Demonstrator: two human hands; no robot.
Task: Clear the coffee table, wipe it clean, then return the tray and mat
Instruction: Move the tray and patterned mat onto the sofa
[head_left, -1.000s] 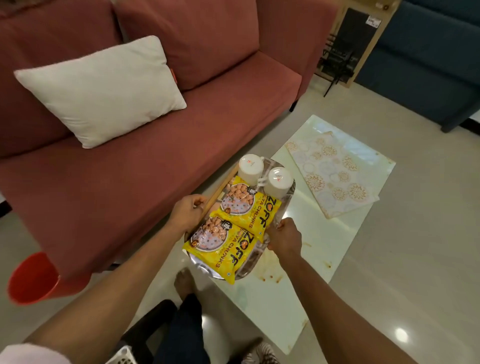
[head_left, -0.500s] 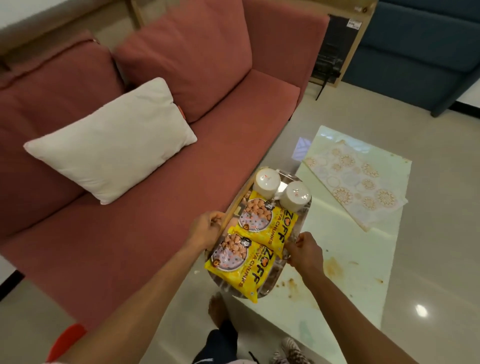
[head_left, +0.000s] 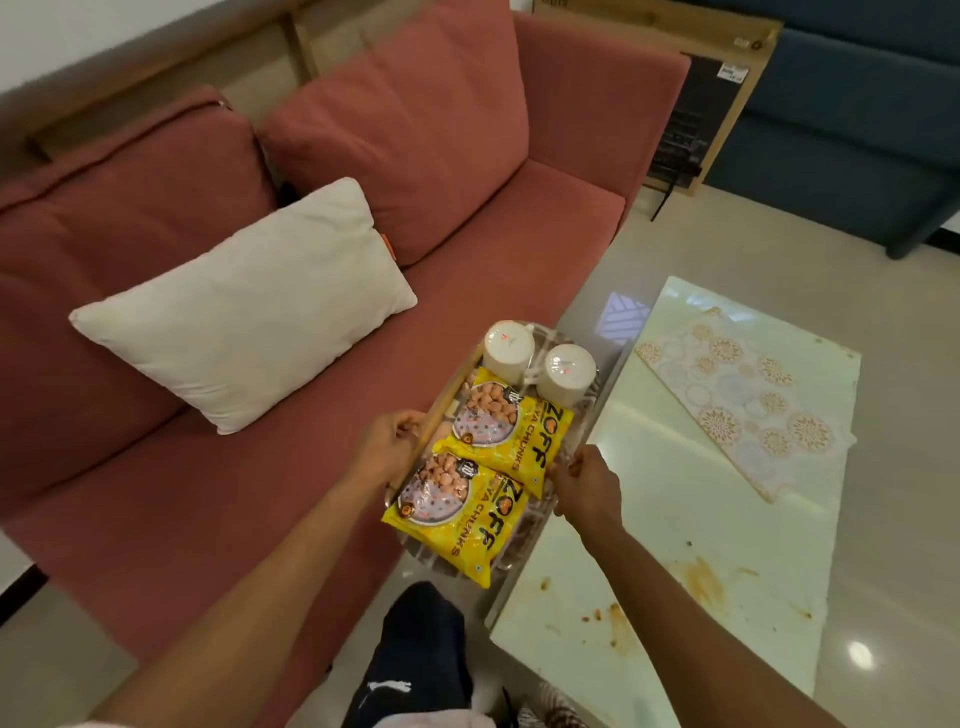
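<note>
I hold a glass tray (head_left: 530, 525) in the air between the sofa and the coffee table (head_left: 691, 525). My left hand (head_left: 387, 447) grips its left rim and my right hand (head_left: 587, 486) grips its right rim. On the tray lie two yellow snack packets (head_left: 498, 467) and two upturned white cups (head_left: 537, 358) at the far end. A patterned mat (head_left: 743, 395) lies on the far part of the glass table. Brown stains (head_left: 701, 582) mark the table's near part.
A pink sofa (head_left: 208, 509) with a cream pillow (head_left: 249, 306) fills the left. A blue sofa (head_left: 852, 130) stands at the far right, with a wooden-framed black panel (head_left: 701, 114) beside it. My leg in dark trousers (head_left: 421, 654) is below the tray.
The tray has come off the table and moved left toward the sofa, held in both hands. The view has tilted up, so the red bucket at lower left is out of view.
</note>
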